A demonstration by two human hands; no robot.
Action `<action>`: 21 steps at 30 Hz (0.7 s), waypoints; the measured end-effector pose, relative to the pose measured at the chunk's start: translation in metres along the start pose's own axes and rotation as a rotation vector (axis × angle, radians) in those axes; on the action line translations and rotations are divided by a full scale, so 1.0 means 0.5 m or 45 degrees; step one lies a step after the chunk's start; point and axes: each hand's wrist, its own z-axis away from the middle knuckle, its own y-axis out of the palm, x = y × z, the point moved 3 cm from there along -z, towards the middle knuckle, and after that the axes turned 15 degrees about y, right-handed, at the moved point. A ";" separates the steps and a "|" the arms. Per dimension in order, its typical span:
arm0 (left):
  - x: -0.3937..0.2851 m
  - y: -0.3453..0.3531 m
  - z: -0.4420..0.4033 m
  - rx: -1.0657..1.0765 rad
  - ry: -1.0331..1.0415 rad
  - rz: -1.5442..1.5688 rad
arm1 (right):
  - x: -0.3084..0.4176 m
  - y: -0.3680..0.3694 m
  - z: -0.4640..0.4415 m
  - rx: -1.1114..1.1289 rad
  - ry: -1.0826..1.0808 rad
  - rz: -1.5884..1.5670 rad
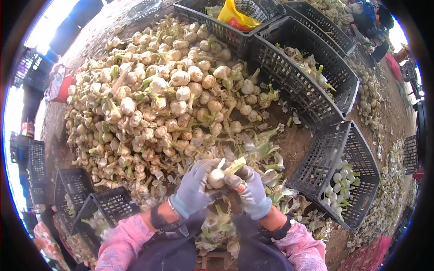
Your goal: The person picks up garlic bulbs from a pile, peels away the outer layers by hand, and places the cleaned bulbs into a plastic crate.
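A pale garlic bulb [216, 179] with a short, thick green-white stalk is held up in front of my lap. My left hand [193, 186], in a grey-blue glove, wraps round its left side. On the other side my right hand [254, 192], gloved alike, is closed at the bulb and stalk, its dirty thumb pressed close. A small reddish-orange patch shows at that thumb. Beyond both hands rises a big heap of untrimmed garlic [167, 99]. Loose peelings and stalk scraps [219, 230] lie between my legs.
Black plastic crates surround the heap: one with trimmed white bulbs [337, 187] at right, one with scraps [307, 67] behind it, another with a yellow bag [237, 16]. Crates [108, 205] also stand at left. Another person [368, 22] is at the far right.
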 end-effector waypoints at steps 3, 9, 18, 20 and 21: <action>0.001 -0.002 0.004 0.032 -0.073 0.043 | 0.003 0.001 0.011 0.104 0.034 -0.070; 0.021 0.017 0.020 -0.157 -0.298 0.513 | 0.013 -0.007 0.021 0.107 -0.036 0.115; 0.044 0.036 0.041 -0.065 -1.012 2.104 | 0.042 -0.023 0.004 -0.261 -0.860 0.948; 0.045 0.030 0.023 -0.076 -0.885 1.885 | 0.026 -0.022 0.002 -0.243 -0.532 0.545; 0.049 0.032 0.029 -0.119 -0.788 1.520 | 0.019 -0.025 0.000 -0.267 -0.472 0.493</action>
